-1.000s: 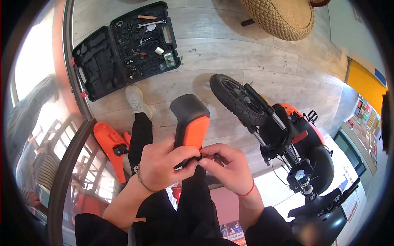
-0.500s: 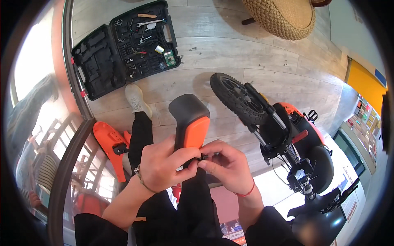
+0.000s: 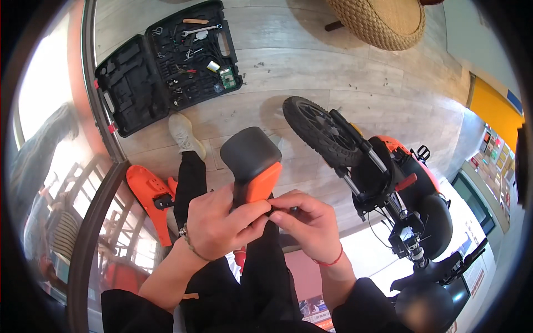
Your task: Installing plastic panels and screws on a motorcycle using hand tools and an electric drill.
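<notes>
Two bare hands meet in front of the person's body, around an orange and grey part (image 3: 251, 159) held up off the floor. The left hand (image 3: 219, 225) is closed on the lower end of it, the end nearer the person, with the thumb and curled fingers wrapped about that narrow end; the broad, rounded grey end extends beyond the grip, away from the body, and the orange panel faces toward the right. The right hand (image 3: 306, 220) comes in from the other side, its thumb and fingertips brought together on a small dark piece (image 3: 272, 210) just beside the left thumb, at the lower right edge of the part; the fingers cover most of this piece, so its shape cannot be told. Below the hands are the person's black-clad legs, and one pale shoe (image 3: 185, 135) rests on the floor near an open black tool case (image 3: 129, 83). The case holds a wrench (image 3: 202, 30) and a green circuit board (image 3: 227, 78). An orange shell (image 3: 146, 195) lies to the left, beside the leg. To the right, well apart from the hands, is a black and orange two-wheeler (image 3: 383, 177), and a woven seat (image 3: 383, 22) stands at the top.
</notes>
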### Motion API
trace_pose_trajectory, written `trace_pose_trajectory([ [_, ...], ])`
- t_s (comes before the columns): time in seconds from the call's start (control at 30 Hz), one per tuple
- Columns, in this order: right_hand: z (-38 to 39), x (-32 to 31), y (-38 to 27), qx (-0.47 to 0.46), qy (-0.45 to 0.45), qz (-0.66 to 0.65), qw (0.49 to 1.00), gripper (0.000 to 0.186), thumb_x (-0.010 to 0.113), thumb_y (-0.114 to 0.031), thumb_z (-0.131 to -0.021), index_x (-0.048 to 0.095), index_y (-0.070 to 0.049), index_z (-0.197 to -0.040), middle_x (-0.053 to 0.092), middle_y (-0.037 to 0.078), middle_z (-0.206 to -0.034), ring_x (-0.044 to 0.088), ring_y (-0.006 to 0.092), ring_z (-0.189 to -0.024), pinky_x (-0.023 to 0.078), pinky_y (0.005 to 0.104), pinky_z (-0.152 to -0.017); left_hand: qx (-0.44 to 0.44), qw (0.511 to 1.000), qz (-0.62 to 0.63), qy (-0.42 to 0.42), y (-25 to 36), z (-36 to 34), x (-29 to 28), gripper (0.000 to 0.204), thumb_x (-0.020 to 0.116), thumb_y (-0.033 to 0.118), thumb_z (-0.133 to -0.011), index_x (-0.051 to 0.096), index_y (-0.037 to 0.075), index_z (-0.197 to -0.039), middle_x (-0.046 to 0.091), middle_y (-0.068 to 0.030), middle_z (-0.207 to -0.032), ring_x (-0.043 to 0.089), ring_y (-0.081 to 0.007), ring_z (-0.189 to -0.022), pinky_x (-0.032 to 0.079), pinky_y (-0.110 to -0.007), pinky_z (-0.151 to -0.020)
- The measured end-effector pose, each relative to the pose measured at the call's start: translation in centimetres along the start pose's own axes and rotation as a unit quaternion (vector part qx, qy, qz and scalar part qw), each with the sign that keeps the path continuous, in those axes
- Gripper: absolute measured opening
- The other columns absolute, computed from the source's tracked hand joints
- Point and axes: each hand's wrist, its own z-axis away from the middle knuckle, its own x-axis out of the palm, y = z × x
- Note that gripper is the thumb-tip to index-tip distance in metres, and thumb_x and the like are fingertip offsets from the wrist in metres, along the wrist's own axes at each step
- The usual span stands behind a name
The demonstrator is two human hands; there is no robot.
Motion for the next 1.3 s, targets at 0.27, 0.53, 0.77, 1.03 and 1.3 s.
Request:
trace_pose_trajectory([
  [0.27, 0.5, -0.2, 0.1, -0.023, 0.024, 0.045, 0.998, 0.024, 0.064, 0.005, -0.08, 0.06, 0.001, -0.103, 0.054, 0.002, -0.094, 0.046, 0.0025, -0.071, 0.037, 0.0169, -0.058, -0.022, 0.999, 0.037, -0.015, 0.1, -0.3, 0.4, 0.033, 0.073, 0.01, -0.059, 0.061, 0.016, -0.089, 0.057, -0.0073, -0.081, 0.056, -0.0188, -0.054, 0.044, -0.028, -0.046],
  [0.53, 0.5, -0.6, 0.2, -0.011, 0.052, 0.056, 0.997, 0.021, 0.066, 0.0, -0.08, 0.061, 0.0, -0.1, 0.059, 0.002, -0.091, 0.041, 0.0001, -0.061, 0.034, 0.0168, -0.051, -0.05, 0.995, 0.085, -0.009, 0.4, -0.2, 1.1, 0.033, 0.074, 0.008, -0.059, 0.061, 0.015, -0.088, 0.057, -0.0064, -0.079, 0.058, -0.0187, -0.056, 0.044, -0.028, -0.046],
  [0.77, 0.8, -1.6, 0.7, 0.022, 0.011, 0.097, 0.995, 0.018, 0.066, -0.008, -0.082, 0.062, 0.001, -0.098, 0.058, 0.001, -0.085, 0.038, 0.0003, -0.057, 0.032, 0.017, -0.05, -0.02, 0.998, 0.049, -0.022, 0.7, -0.6, 1.3, 0.033, 0.074, 0.009, -0.058, 0.061, 0.017, -0.087, 0.056, -0.0056, -0.076, 0.056, -0.0188, -0.053, 0.043, -0.028, -0.046],
  [1.03, 0.7, -1.6, 0.5, -0.034, 0.021, 0.117, 0.992, 0.02, 0.066, -0.005, -0.08, 0.062, 0.0, -0.099, 0.057, 0.0, -0.084, 0.038, -0.0001, -0.056, 0.031, 0.0164, -0.049, -0.026, 0.998, 0.048, -0.021, 0.6, -0.5, 1.6, 0.033, 0.074, 0.01, -0.057, 0.061, 0.017, -0.087, 0.056, -0.0059, -0.077, 0.056, -0.019, -0.053, 0.043, -0.028, -0.046],
  [1.3, 0.9, -1.8, 0.8, -0.003, 0.017, 0.109, 0.994, 0.023, 0.066, -0.002, -0.078, 0.061, -0.002, -0.1, 0.055, -0.002, -0.08, 0.034, -0.0005, -0.054, 0.029, 0.0165, -0.048, -0.024, 0.998, 0.043, -0.028, 0.5, -0.4, 1.6, 0.033, 0.074, 0.009, -0.058, 0.061, 0.017, -0.087, 0.056, -0.0057, -0.077, 0.057, -0.0192, -0.053, 0.043, -0.028, -0.046],
])
